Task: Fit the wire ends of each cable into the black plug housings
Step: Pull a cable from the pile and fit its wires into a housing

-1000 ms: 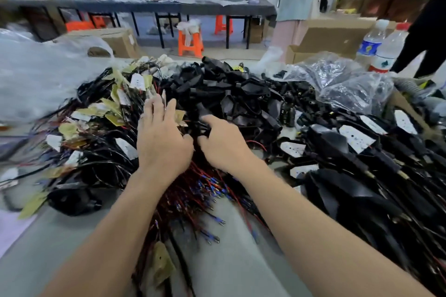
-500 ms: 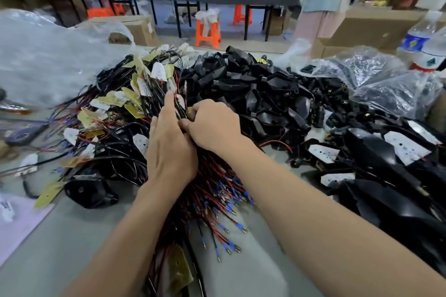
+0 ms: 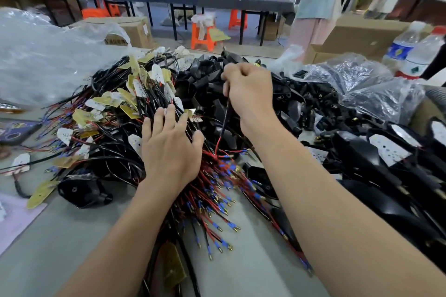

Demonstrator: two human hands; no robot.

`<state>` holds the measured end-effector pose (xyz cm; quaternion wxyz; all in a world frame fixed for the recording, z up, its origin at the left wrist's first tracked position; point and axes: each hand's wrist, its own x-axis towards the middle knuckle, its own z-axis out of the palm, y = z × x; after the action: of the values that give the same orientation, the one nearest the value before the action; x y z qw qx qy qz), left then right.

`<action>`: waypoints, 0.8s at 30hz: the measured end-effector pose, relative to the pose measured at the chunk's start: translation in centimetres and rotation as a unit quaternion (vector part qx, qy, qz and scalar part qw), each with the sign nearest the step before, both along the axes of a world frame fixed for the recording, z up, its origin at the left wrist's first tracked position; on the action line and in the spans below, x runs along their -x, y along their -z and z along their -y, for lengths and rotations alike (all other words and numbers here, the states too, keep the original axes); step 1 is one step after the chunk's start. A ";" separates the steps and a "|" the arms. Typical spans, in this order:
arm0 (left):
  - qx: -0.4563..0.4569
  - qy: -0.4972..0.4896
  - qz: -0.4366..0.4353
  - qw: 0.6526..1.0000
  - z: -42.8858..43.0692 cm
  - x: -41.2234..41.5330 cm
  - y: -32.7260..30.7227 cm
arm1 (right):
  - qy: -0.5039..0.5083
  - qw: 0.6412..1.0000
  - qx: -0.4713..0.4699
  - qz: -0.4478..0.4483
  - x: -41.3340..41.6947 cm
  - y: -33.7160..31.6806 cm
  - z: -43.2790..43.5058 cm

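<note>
Nearest us, on the grey tabletop (image 3: 72,236), red and black wire ends with blue sleeves and brass tips (image 3: 217,212) fan out. Just beyond, our left hand (image 3: 169,149) lies flat, fingers spread, pressing on the tangled heap of black cables with yellow and white tags (image 3: 115,108). Our right hand (image 3: 248,94) is raised, fingers curled tight around one thin black cable (image 3: 225,116), which hangs down to the fanned ends. Behind the right hand lies the pile of black plastic plug housings (image 3: 207,75). Farther right sit crumpled clear plastic bags (image 3: 362,84) and two clear water bottles (image 3: 410,53).
</note>
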<state>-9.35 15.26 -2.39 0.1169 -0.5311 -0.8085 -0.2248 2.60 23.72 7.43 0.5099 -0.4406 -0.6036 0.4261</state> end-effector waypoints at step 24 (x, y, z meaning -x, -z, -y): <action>0.112 0.287 0.601 0.738 1.0 -9.2 -3.4 | 0.173 0.976 -0.015 -0.133 -12.1 2.4 -2.7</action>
<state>-0.10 14.23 0.96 -0.5231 -0.5018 -0.5397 -0.4281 14.74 26.38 5.00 0.6582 -0.4698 -0.4511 0.3776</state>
